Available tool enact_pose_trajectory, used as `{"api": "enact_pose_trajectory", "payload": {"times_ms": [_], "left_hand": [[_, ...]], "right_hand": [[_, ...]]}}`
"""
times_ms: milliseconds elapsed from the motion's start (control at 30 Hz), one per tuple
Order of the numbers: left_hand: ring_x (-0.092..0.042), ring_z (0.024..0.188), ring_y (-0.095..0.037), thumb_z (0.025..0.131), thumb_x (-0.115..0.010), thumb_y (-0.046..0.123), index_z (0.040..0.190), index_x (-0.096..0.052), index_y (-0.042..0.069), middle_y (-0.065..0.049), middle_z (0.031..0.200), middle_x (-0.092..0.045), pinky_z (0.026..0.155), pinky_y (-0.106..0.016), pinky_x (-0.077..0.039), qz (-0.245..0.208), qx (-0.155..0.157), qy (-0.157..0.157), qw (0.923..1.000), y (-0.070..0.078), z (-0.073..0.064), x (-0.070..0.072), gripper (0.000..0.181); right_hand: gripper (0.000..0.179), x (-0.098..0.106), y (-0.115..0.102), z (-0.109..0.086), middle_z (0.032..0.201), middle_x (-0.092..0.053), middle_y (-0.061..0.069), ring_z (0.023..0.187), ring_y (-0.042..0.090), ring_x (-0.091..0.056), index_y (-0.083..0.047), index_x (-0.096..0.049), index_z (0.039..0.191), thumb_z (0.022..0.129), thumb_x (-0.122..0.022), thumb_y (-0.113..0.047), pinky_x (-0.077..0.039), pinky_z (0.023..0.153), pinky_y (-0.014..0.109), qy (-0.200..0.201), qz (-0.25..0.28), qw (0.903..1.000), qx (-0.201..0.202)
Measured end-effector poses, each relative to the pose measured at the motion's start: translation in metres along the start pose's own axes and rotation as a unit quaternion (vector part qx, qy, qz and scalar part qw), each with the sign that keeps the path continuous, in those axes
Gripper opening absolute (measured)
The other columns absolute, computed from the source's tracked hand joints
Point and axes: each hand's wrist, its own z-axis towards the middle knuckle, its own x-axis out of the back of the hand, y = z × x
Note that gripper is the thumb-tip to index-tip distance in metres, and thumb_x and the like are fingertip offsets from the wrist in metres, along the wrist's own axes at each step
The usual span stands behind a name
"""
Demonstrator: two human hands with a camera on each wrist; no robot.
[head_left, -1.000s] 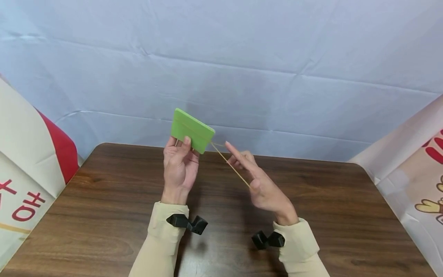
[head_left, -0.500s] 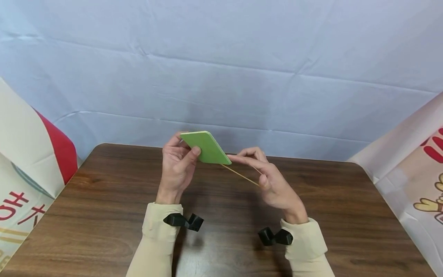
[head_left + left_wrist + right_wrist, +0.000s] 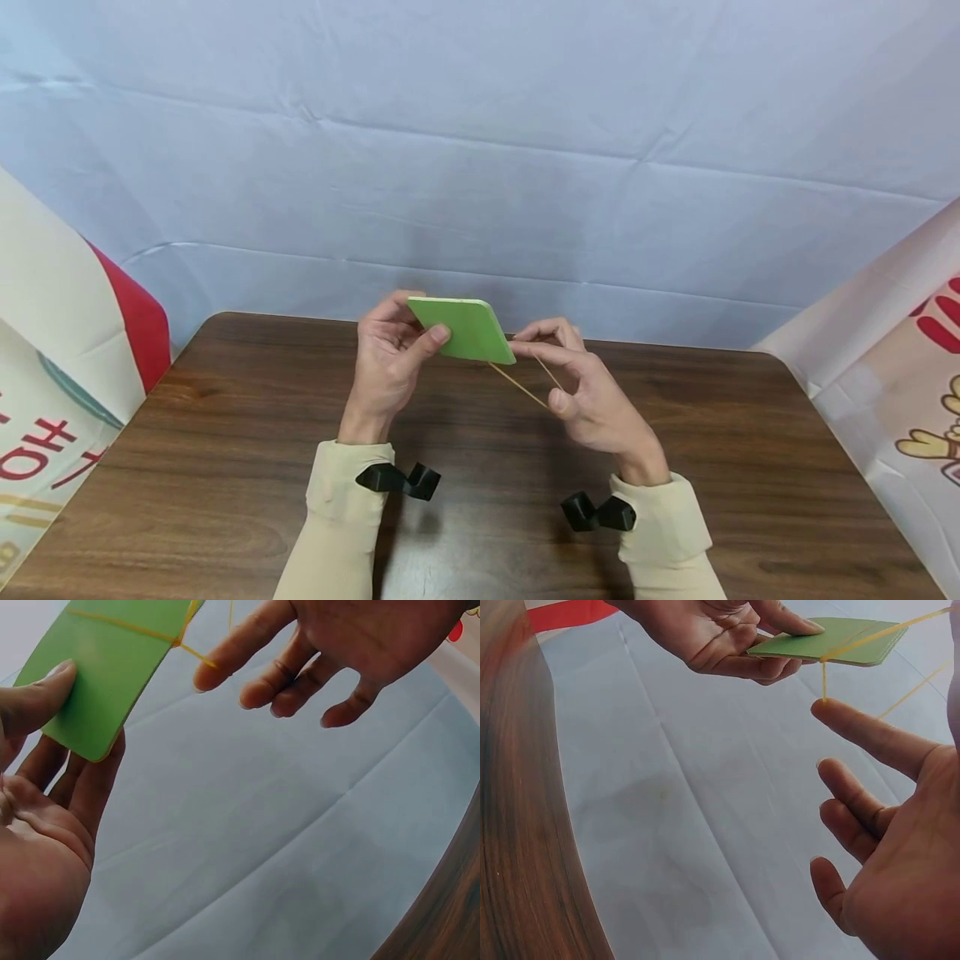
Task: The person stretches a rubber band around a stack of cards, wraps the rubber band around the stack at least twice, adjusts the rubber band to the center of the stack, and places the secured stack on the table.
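Note:
My left hand pinches a thin stack of green rectangular cards, thumb on the upper face and fingers beneath, raised above the table. A yellow rubber band runs across the stack and crosses itself at the edge, as the left wrist view shows. From there its loop stretches out to my right hand, hooked over the index fingertip and back to the thumb. In the right wrist view that index finger is extended just off the cards' edge, and the other fingers are spread apart, pinching nothing.
Below both hands lies a dark wooden table. A pale cloth backdrop hangs behind it, with printed banners at the left and right sides. Black wrist mounts sit on the cream sleeves.
The green stack has come lower, shifted right and tilted flatter. My right hand has moved slightly right, its index finger now close to the stack's edge, the band still stretched between them.

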Motion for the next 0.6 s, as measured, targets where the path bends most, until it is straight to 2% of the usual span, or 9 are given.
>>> {"api": "enact_pose_trajectory", "payload": {"times_ms": [167,300,400,600], "left_hand": [[-0.065,0.076,-0.009,0.085,-0.078,-0.002,0.103,-0.071,0.019,0.002,0.089,-0.073,0.061,-0.019,-0.053,0.093,0.017,-0.025,0.9952,0.0034,-0.0031,0.0037,0.029],[-0.065,0.076,-0.013,0.086,-0.078,-0.003,0.101,-0.069,0.003,-0.004,0.088,-0.072,0.061,-0.023,-0.055,0.125,0.040,-0.066,0.9892,0.0042,-0.0036,0.0052,0.019],[-0.066,0.076,-0.015,0.086,-0.077,-0.003,0.101,-0.064,-0.008,-0.012,0.089,-0.071,0.063,-0.027,-0.058,0.140,0.061,-0.093,0.9838,0.0042,-0.0036,0.0043,0.021],[-0.066,0.073,-0.019,0.085,-0.074,-0.010,0.101,-0.068,-0.004,-0.016,0.089,-0.069,0.064,-0.030,-0.057,0.198,0.093,-0.130,0.9672,0.0010,-0.0054,0.0013,0.018]], "right_hand": [[0.089,0.0001,0.0027,-0.0007,0.130,-0.052,0.006,0.120,0.027,-0.039,-0.004,-0.070,0.126,0.089,-0.044,-0.081,-0.034,0.094,0.048,0.003,-0.031,0.9995,0.000],[0.090,0.0009,0.0059,-0.0014,0.128,-0.052,0.006,0.120,0.027,-0.039,-0.001,-0.070,0.123,0.089,-0.044,-0.081,-0.033,0.096,0.049,0.008,-0.042,0.9991,-0.002],[0.089,0.0023,0.0070,-0.0019,0.129,-0.052,0.007,0.121,0.027,-0.038,-0.001,-0.070,0.122,0.089,-0.046,-0.080,-0.033,0.097,0.049,0.010,-0.043,0.9990,-0.010],[0.081,0.0065,0.0043,-0.0033,0.133,-0.050,0.004,0.126,0.025,-0.036,-0.009,-0.071,0.125,0.087,-0.053,-0.078,-0.032,0.100,0.052,0.013,-0.031,0.9986,-0.042]]}}
